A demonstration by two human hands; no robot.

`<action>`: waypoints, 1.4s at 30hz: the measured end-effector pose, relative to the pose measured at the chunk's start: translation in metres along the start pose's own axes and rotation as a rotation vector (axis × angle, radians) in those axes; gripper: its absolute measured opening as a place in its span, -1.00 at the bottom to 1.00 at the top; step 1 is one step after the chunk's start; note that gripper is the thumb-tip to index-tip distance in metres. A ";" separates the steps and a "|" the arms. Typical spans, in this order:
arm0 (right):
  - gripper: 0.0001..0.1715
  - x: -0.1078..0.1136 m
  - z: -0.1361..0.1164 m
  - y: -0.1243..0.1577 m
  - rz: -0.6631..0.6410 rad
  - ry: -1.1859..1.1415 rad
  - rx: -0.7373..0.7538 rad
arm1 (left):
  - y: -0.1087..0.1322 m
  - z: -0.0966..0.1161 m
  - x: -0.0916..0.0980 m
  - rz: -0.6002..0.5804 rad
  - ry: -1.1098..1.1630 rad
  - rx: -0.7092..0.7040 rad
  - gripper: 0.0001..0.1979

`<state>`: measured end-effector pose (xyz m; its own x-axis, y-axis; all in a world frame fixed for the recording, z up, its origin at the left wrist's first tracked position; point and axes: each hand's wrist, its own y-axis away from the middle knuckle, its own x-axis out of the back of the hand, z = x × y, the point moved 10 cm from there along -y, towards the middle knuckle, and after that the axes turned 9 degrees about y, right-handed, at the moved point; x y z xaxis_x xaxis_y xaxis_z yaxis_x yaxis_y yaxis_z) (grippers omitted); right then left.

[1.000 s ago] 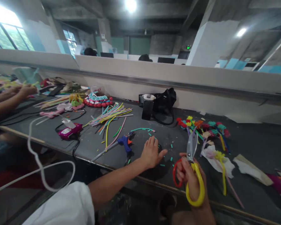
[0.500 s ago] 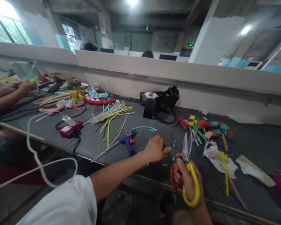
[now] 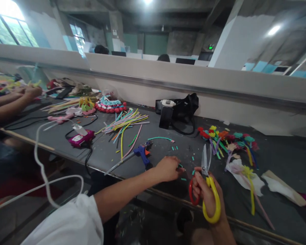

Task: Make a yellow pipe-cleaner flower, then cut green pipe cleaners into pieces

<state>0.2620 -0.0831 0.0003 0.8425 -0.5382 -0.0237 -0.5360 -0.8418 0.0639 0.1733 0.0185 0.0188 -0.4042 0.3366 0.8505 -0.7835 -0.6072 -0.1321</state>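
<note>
My right hand (image 3: 206, 194) grips scissors (image 3: 207, 183) with one red and one yellow handle loop, blades pointing up and away over the dark table (image 3: 283, 163). My left hand (image 3: 168, 168) rests on the table near its front edge, fingers curled in a pinch at a small teal pipe-cleaner piece (image 3: 181, 166). Several cut teal bits (image 3: 175, 148) lie scattered just beyond it. A blue glue gun (image 3: 142, 152) lies to the left of my left hand.
A bundle of coloured pipe cleaners (image 3: 124, 124) lies mid-table, with a black bag (image 3: 183, 110) behind. Pipe-cleaner flowers (image 3: 226, 139) and white paper (image 3: 241, 172) sit on the right. A magenta device (image 3: 81, 139) with cables lies left. Another person's arms (image 3: 12, 100) work at far left.
My left hand went from flat with spread fingers to a curled pinch and drew back toward the table's front edge. The scissors shifted slightly left with the view.
</note>
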 end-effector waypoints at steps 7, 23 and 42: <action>-0.52 -0.006 -0.001 -0.001 0.019 0.027 -0.006 | 0.056 -0.058 0.078 0.280 -0.014 0.098 -0.79; -0.49 -0.028 0.011 -0.008 -0.035 0.041 -0.024 | 0.115 -0.146 0.124 0.491 0.031 0.389 -0.77; -0.46 -0.026 0.028 -0.016 -0.064 -0.032 -0.093 | 0.137 -0.119 0.148 0.689 0.803 0.334 -0.72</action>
<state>0.2471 -0.0570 -0.0278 0.8720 -0.4855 -0.0623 -0.4723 -0.8680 0.1535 -0.0502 0.0708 0.0655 -0.9876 0.1472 0.0549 -0.1554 -0.9667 -0.2034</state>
